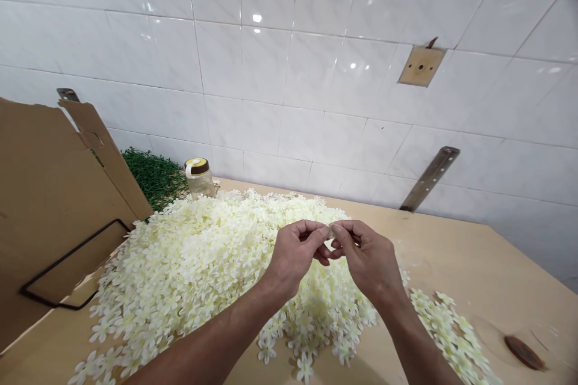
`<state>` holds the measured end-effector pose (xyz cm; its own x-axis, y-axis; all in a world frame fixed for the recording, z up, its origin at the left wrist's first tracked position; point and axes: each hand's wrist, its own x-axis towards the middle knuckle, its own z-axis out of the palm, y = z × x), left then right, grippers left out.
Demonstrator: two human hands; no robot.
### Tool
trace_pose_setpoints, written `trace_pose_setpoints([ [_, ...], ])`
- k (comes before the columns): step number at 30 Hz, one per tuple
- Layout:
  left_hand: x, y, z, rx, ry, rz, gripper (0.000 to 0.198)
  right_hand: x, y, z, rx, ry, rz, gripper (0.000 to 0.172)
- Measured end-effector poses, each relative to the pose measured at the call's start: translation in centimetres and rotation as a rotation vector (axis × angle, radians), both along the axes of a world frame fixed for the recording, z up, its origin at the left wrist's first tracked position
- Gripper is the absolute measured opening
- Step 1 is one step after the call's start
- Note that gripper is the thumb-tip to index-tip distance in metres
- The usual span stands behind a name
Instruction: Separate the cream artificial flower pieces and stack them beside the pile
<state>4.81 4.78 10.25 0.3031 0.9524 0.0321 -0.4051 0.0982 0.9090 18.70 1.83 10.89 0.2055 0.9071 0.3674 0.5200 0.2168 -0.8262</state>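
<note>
A large heap of pale yellow-white artificial flowers (203, 252) covers much of the tabletop in front of me. Over its right part, my left hand (300, 249) and my right hand (363, 252) meet at the fingertips. Thumb and forefinger of each are pinched together. Whatever lies between the fingertips, if anything, is too small to make out. To the right of my right forearm lies a smaller group of the same flowers (447, 337).
A clear jar with a brown and yellow lid (197, 167) stands behind the heap, beside green plastic foliage (153, 174). Cardboard (54, 192) rises at the left, near a black wire frame (72, 252). A metal bracket (428, 180) leans out from the tiled wall (271, 72).
</note>
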Motion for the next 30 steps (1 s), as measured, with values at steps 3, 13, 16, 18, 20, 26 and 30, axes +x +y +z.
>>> trace_pose_setpoints([
  [3,0.0,-0.1,0.3,-0.006,-0.022,-0.01,0.024,0.1,-0.1,0.4,-0.082,0.149,0.046,0.035],
  [13,0.2,-0.5,-0.2,-0.057,-0.041,-0.083,0.02,0.7,0.0,0.2,-0.08,0.146,0.049,0.034],
  [16,0.4,-0.5,-0.2,-0.06,-0.055,-0.073,0.022,1.1,0.1,0.0,-0.074,0.119,0.045,0.035],
  [18,0.4,-0.5,-0.2,-0.059,-0.069,-0.066,0.026,1.2,0.2,-0.1,-0.073,0.095,0.028,0.036],
  [20,0.5,-0.4,-0.2,-0.064,-0.084,-0.068,0.029,1.1,0.2,-0.1,-0.063,0.06,0.01,0.036],
  [26,0.5,-0.2,-0.8,-0.093,-0.114,-0.095,0.032,0.5,0.1,0.0,-0.029,0.0,-0.012,0.034],
  [30,0.6,-0.1,-1.1,-0.104,-0.117,-0.077,0.029,0.4,0.2,0.2,-0.05,0.041,-0.014,0.039],
])
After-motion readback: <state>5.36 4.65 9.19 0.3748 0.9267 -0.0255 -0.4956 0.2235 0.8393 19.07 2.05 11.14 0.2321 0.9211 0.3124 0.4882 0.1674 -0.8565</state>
